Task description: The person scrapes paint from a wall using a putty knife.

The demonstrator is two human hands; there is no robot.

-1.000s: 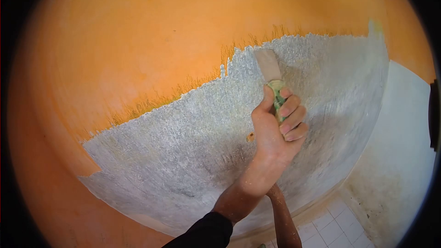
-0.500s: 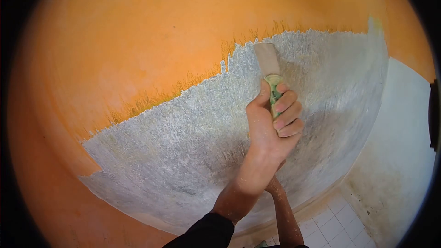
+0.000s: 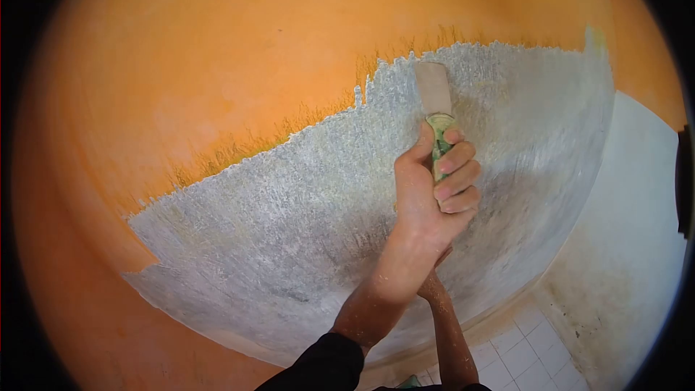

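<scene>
My left hand (image 3: 438,181) is closed around the green handle of a putty knife (image 3: 433,90), its palm side toward me and the thumb along the handle. The wide flat blade points up and lies against or just over a scraped grey patch of wall (image 3: 275,224), a little below the ragged edge of the orange paint (image 3: 217,65). Behind my left wrist is my right hand (image 3: 432,282), mostly hidden, near the lower part of the patch. Its fingers cannot be made out. Pale specks dot both forearms.
White floor tiles (image 3: 521,355) show at the lower right. A pale wall (image 3: 630,217) with brown stains meets the scraped wall at a corner on the right. At the far right edge is a dark object (image 3: 683,181). Something green (image 3: 410,381) shows at the bottom edge.
My left hand and the putty knife have shifted slightly right, leaving the blade a little farther from the ragged paint edge. The view has shifted slightly too.
</scene>
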